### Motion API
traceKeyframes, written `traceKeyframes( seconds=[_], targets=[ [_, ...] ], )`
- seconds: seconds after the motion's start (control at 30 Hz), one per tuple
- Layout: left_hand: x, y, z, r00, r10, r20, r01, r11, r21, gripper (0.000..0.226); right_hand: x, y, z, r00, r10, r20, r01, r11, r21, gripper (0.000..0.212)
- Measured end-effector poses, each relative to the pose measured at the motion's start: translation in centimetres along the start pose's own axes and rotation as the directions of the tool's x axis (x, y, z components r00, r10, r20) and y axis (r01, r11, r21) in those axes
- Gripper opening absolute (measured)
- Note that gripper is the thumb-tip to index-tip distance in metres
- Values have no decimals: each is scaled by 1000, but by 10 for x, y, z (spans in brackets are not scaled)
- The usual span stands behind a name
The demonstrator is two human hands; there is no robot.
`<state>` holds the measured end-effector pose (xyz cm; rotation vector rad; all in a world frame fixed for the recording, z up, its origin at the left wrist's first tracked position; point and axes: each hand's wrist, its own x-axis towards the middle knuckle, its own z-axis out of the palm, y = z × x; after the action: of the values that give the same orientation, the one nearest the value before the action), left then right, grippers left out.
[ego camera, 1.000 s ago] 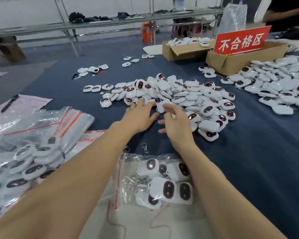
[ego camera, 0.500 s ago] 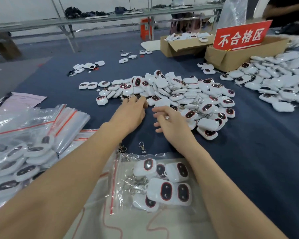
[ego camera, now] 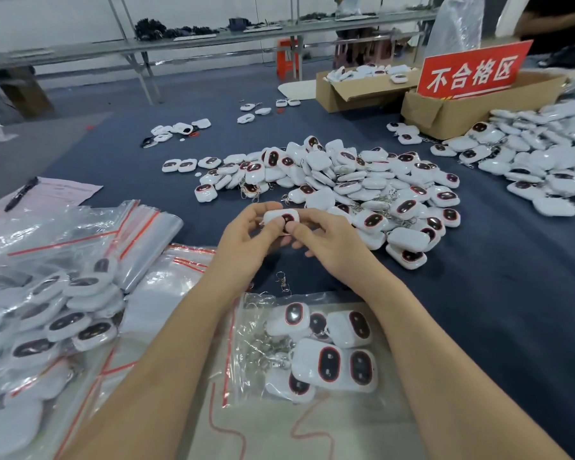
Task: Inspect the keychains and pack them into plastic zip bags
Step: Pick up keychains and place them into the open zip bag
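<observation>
**Head view: one keychain lifted out of the heap, held in both hands**

Closest to the person lies a clear zip bag [ego camera: 253, 303] with a red seal strip. Several white keychains [ego camera: 332, 363] are already inside it, their metal rings bunched toward the seal. To its left are filled bags [ego camera: 63, 313] and a stack of empty bags [ego camera: 140, 234].

Half a second ago both hands were stretched out into the near edge of the heap. Now they have drawn back, and a single keychain [ego camera: 281, 216] sits between them, above the blue table [ego camera: 478, 310]. The left hand [ego camera: 243, 237] and right hand [ego camera: 326, 240] both pinch it, thumbs on its face and fingers curled behind.

It is a white, rounded block with a dark oval window ringed in red. The thumbs cover part of that face, and its back and ring cannot be seen.

Just beyond the fingers spreads the loose pile of keychains [ego camera: 346, 184], some face up and some showing plain white backs. A second pile [ego camera: 545, 161] runs off the right edge. Farther back stands a cardboard box [ego camera: 445, 114] with a red sign [ego camera: 472, 73].
</observation>
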<state>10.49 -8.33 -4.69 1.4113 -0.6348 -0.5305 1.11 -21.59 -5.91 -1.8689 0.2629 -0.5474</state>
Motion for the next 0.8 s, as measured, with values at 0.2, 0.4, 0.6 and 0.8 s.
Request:
traceKeyframes(
  seconds=[0.2, 0.4, 0.6, 0.8],
  targets=[
    [-1, 1, 3, 998, 54, -26, -50, 990, 128, 11, 2, -3, -4, 996, 14, -89, 1, 987, 162, 18],
    [-1, 1, 1, 999, 40, 26, -44, 978, 204, 19, 0, -5, -4, 996, -2, -86, 25, 963, 267, 31],
    [0, 0, -2, 1000, -4, -3, 4, 993, 119, 13, -3, -9, -6, 1000, 24, 7, -25, 943, 333, 28],
    [0, -1, -1, 1000, 17, 2, -17, 991, 133, 14, -4, -11, -9, 995, 97, 22, -98, 916, 388, 24]
  ],
)
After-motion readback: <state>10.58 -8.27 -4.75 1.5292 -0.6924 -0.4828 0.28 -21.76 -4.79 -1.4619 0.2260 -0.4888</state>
